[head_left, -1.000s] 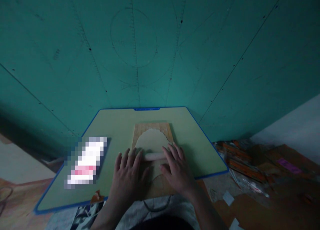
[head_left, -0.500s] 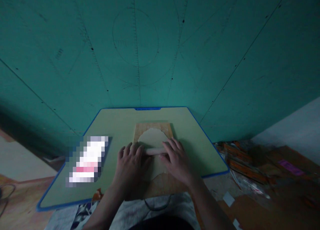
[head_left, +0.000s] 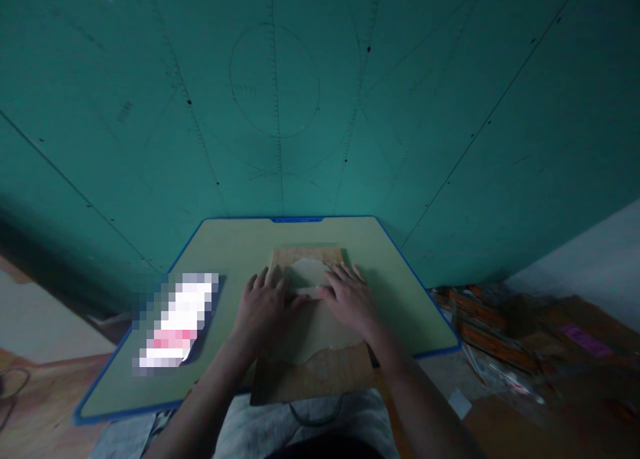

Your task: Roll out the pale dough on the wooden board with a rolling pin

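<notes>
A pale rolling pin [head_left: 307, 292] lies crosswise over a wide, thin sheet of dough [head_left: 313, 329]. Beneath the dough is a wooden board [head_left: 327, 376], whose near edge reaches past the table's front edge. My left hand [head_left: 264, 304] bears down over the pin's left end, fingers pointing forward. Over its right end rests my right hand [head_left: 350, 296], the thumb toward the middle. Only the pin's middle shows between the hands; both ends are hidden under them.
The board rests on a pale table [head_left: 400, 312] with a blue rim, set against a green wall [head_left: 300, 112]. A blurred bright rectangular object [head_left: 183, 312] lies at the left. Cardboard and plastic-wrapped bundles [head_left: 480, 332] are on the floor at the right.
Both hands have pushed the rolling pin forward, away from me, over the dough. More of the dough and the board's near part now shows behind the pin. My fingers are stretched further forward.
</notes>
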Available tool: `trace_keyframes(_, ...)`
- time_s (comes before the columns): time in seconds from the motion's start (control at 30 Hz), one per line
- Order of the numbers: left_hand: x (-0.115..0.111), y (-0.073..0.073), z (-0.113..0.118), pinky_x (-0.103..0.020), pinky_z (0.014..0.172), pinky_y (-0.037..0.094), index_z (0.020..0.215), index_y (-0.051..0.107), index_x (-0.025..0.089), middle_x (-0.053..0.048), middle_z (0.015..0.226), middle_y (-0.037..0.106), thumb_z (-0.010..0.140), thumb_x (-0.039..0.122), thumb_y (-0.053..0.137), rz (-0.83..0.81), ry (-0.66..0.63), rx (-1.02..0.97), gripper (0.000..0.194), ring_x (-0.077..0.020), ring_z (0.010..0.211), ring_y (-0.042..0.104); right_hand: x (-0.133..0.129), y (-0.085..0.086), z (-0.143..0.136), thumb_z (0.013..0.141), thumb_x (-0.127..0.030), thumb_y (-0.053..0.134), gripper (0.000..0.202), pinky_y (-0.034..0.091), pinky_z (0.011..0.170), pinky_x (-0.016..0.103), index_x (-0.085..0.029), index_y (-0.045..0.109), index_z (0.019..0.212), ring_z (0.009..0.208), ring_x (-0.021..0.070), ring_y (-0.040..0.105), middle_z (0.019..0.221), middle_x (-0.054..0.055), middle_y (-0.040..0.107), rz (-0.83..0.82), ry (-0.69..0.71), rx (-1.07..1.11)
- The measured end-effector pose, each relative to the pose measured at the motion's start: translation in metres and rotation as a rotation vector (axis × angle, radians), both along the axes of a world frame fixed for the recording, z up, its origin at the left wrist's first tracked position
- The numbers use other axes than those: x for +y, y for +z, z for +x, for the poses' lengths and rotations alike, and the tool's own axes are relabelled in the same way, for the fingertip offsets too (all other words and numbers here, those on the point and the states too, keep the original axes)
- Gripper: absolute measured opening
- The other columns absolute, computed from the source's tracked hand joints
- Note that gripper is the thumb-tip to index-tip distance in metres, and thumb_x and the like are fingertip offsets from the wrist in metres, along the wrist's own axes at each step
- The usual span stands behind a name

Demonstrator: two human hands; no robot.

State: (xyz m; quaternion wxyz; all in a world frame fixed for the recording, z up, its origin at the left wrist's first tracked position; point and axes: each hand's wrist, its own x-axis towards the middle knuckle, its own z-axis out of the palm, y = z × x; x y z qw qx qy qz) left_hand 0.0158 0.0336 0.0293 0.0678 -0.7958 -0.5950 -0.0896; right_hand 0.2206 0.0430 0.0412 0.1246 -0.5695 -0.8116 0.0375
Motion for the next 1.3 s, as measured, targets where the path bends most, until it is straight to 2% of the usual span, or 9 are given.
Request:
trace_keyframes(0.1, 0.011, 0.003, 0.002, -0.054, 0.11, 0.043, 0.124, 0.07, 0.016, -0.021, 0.146, 0.059, 0.1, 0.059, 0.049, -0.01, 0.045, -0.007, 0.054, -0.0383, 0.137, 0.053, 0.01, 0.004, -0.002, 0.108, -0.042, 0.043, 0.038, 0.038, 0.114, 0.044, -0.02, 0.069, 0.124, 0.131, 0.0272, 0.057, 0.138, 0.012, 0.066, -0.006, -0.025, -0.004)
trace_keyframes(0.2, 0.02, 0.007, 0.006, -0.052, 0.107, 0.045, 0.121, 0.07, 0.017, -0.019, 0.137, 0.065, 0.103, 0.058, 0.041, -0.036, 0.076, -0.03, 0.054, -0.0364, 0.134, 0.055, 0.022, 0.005, -0.004, 0.108, -0.044, 0.039, 0.04, 0.047, 0.102, 0.04, -0.024, 0.068, 0.127, 0.125, 0.0264, 0.061, 0.141, 0.01, 0.064, -0.046, -0.072, 0.002)
trace_keyframes(0.4, 0.033, 0.016, 0.014, -0.047, 0.097, 0.053, 0.123, 0.067, 0.016, -0.019, 0.151, 0.053, 0.103, 0.052, 0.039, -0.086, 0.259, -0.09, 0.05, -0.0376, 0.143, 0.043, 0.045, 0.003, -0.009, 0.107, -0.043, 0.039, 0.042, 0.045, 0.102, 0.039, -0.025, 0.065, 0.133, 0.127, 0.0248, 0.059, 0.148, 0.009, 0.059, -0.1, -0.145, 0.043)
trace_keyframes(0.57, 0.041, 0.017, 0.015, -0.04, 0.081, 0.057, 0.114, 0.07, 0.017, -0.016, 0.129, 0.068, 0.101, 0.046, 0.038, -0.076, 0.281, -0.126, 0.045, -0.0328, 0.12, 0.061, 0.053, 0.005, -0.011, 0.105, -0.042, 0.041, 0.037, 0.047, 0.096, 0.037, -0.025, 0.069, 0.123, 0.122, 0.024, 0.06, 0.139, 0.007, 0.064, -0.083, -0.16, 0.044)
trace_keyframes(0.7, 0.035, 0.014, 0.016, -0.043, 0.086, 0.054, 0.107, 0.072, 0.017, -0.015, 0.118, 0.072, 0.1, 0.042, 0.038, -0.024, 0.273, -0.13, 0.043, -0.0317, 0.108, 0.067, 0.042, 0.003, -0.013, 0.106, -0.04, 0.038, 0.039, 0.047, 0.097, 0.039, -0.025, 0.07, 0.122, 0.12, 0.0249, 0.061, 0.136, 0.009, 0.065, -0.056, -0.181, 0.033)
trace_keyframes(0.83, 0.016, 0.008, 0.018, -0.059, 0.103, 0.044, 0.115, 0.072, 0.018, -0.017, 0.134, 0.068, 0.102, 0.036, 0.036, 0.064, 0.227, -0.119, 0.042, -0.0351, 0.121, 0.061, 0.022, -0.001, -0.012, 0.107, -0.037, 0.039, 0.036, 0.047, 0.097, 0.038, -0.024, 0.071, 0.118, 0.12, 0.0248, 0.061, 0.129, 0.009, 0.068, 0.024, -0.175, 0.006)
trace_keyframes(0.93, 0.002, 0.004, 0.018, -0.068, 0.105, 0.04, 0.123, 0.07, 0.021, -0.017, 0.141, 0.065, 0.103, 0.035, 0.038, 0.121, 0.202, -0.106, 0.04, -0.0384, 0.128, 0.057, 0.009, -0.003, -0.011, 0.107, -0.037, 0.039, 0.035, 0.045, 0.101, 0.04, -0.023, 0.069, 0.12, 0.121, 0.0253, 0.06, 0.128, 0.01, 0.069, 0.065, -0.151, 0.007)
trace_keyframes(1.17, -0.022, -0.002, 0.014, -0.051, 0.085, 0.056, 0.123, 0.069, 0.017, -0.017, 0.135, 0.067, 0.106, 0.037, 0.036, 0.045, 0.148, -0.157, 0.042, -0.0388, 0.122, 0.059, -0.02, -0.009, -0.005, 0.107, -0.035, 0.043, 0.031, 0.047, 0.103, 0.04, -0.021, 0.068, 0.119, 0.122, 0.027, 0.058, 0.129, 0.011, 0.068, 0.06, -0.094, 0.061)
trace_keyframes(1.3, -0.038, -0.014, 0.004, -0.051, 0.091, 0.056, 0.13, 0.064, 0.016, -0.016, 0.132, 0.068, 0.105, 0.037, 0.042, 0.078, 0.05, -0.223, 0.039, -0.0356, 0.12, 0.059, -0.037, -0.02, 0.001, 0.105, -0.032, 0.048, 0.035, 0.047, 0.107, 0.044, -0.017, 0.061, 0.133, 0.129, 0.0295, 0.053, 0.137, 0.015, 0.063, 0.094, -0.035, 0.125)
